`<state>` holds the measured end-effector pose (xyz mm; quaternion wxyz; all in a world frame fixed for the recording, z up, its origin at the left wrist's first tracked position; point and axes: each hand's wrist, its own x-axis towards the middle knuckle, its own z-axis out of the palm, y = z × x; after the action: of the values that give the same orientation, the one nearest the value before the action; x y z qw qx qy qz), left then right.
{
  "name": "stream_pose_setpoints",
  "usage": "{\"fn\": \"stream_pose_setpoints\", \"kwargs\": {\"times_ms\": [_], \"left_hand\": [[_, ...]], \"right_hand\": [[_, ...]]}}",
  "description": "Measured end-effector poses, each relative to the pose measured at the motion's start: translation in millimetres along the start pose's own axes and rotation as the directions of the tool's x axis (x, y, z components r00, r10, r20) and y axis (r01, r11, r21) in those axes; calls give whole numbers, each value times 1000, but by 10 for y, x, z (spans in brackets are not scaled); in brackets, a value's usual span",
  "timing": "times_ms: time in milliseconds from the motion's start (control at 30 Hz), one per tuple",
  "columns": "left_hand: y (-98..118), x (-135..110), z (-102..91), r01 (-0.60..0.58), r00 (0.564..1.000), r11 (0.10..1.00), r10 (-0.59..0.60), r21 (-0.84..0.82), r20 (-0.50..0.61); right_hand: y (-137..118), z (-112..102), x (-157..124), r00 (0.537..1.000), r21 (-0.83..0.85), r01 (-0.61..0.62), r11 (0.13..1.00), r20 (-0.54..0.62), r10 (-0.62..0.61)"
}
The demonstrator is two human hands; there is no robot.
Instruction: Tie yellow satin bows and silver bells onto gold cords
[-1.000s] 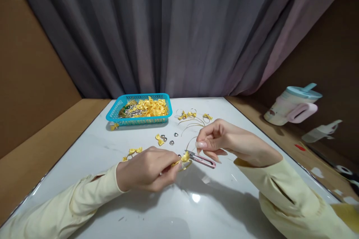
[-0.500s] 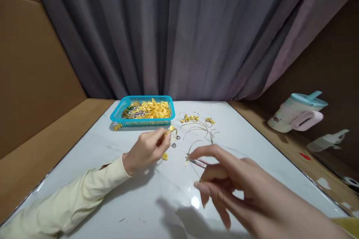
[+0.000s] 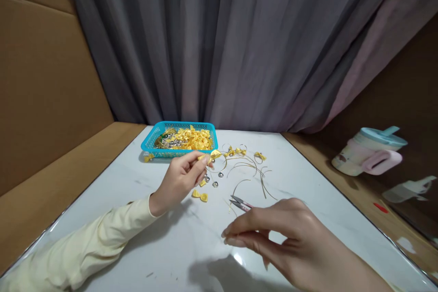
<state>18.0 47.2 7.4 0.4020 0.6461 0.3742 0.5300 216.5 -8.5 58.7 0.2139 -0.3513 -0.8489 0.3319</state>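
Observation:
My left hand (image 3: 179, 181) is stretched forward over the white table (image 3: 137, 219), fingers pinched on a yellow ribbon bow (image 3: 214, 153) fixed to a thin gold wire loop, just in front of the blue basket (image 3: 150, 142). My right hand (image 3: 284, 242) hovers low and near, thumb and fingers pinched together; I cannot make out anything in them. Small pink-handled snips (image 3: 241, 203) lie on the table just beyond that hand. A loose yellow bow (image 3: 200, 195) and small silver beads (image 3: 215, 184) lie beside the left hand.
The blue basket holds several yellow bows and silver parts. Finished bows on gold wire loops (image 3: 244, 159) lie right of it. A pink and blue lidded jug (image 3: 371, 151) stands on the brown ledge at right. Grey curtain hangs behind; cardboard wall on the left.
My left hand carried the bow on its wire forward from the near middle toward the basket. My right hand drew back from the snips toward me and closed into a pinch.

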Motion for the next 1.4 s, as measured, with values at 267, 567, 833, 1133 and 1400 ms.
{"fn": "stream_pose_setpoints", "kwargs": {"times_ms": [267, 567, 833, 1133, 1400], "left_hand": [[40, -73, 27, 12, 997, 994, -4, -105, 76], [110, -135, 27, 3, 986, 997, 10, -78, 166], [129, -147, 31, 96, 979, 979, -60, -182, 196], [99, -154, 30, 222, 954, 922, -139, -316, 264], [102, -158, 36, 238, 950, 911, -147, -338, 274]], "right_hand": [[114, 3, 172, 916, 142, 104, 984, -398, -39], [138, 15, 208, 930, 251, -111, 961, -315, 190], [185, 87, 169, 908, -50, 32, 998, -415, -50], [185, 102, 185, 886, -106, 55, 993, -454, -97], [185, 99, 178, 892, -101, 74, 992, -439, -111]]}}
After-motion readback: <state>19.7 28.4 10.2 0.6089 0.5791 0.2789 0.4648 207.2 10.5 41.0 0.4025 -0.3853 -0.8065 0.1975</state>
